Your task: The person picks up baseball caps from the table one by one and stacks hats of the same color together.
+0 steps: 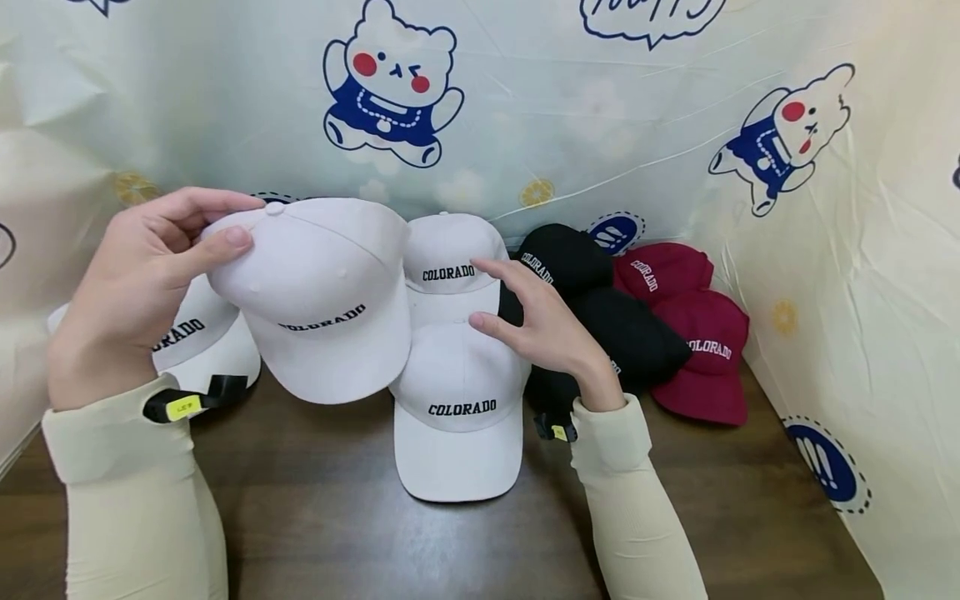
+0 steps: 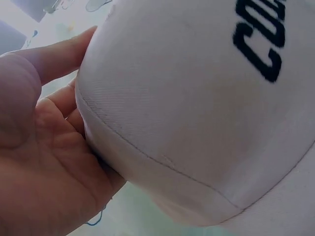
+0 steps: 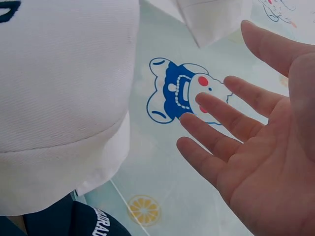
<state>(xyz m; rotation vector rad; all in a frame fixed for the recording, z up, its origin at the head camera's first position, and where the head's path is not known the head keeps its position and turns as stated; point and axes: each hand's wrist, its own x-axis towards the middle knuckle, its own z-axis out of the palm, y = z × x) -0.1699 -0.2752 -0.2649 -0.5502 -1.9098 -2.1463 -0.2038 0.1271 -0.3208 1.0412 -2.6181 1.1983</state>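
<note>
In the head view a white cap (image 1: 322, 283) lettered COLORADO is held up at left centre, its brim tilted down. My left hand (image 1: 123, 283) pinches its crown near the top button, thumb in front; the left wrist view shows the hand (image 2: 54, 142) against the cap's side (image 2: 162, 108). My right hand (image 1: 543, 321) hovers with spread fingers over the middle white caps, holding nothing. Two white caps stand there, one behind (image 1: 453, 258) and one in front (image 1: 461, 392). In the right wrist view the palm and fingers (image 3: 256, 132) are open beside a white cap (image 3: 64, 78).
Another white cap (image 1: 202, 333) lies at the left, partly behind my left hand. Several black caps (image 1: 630, 333) are right of the middle, with maroon caps (image 1: 701, 350) beyond them. A printed cloth (image 1: 525, 108) hangs behind the brown table (image 1: 322, 517).
</note>
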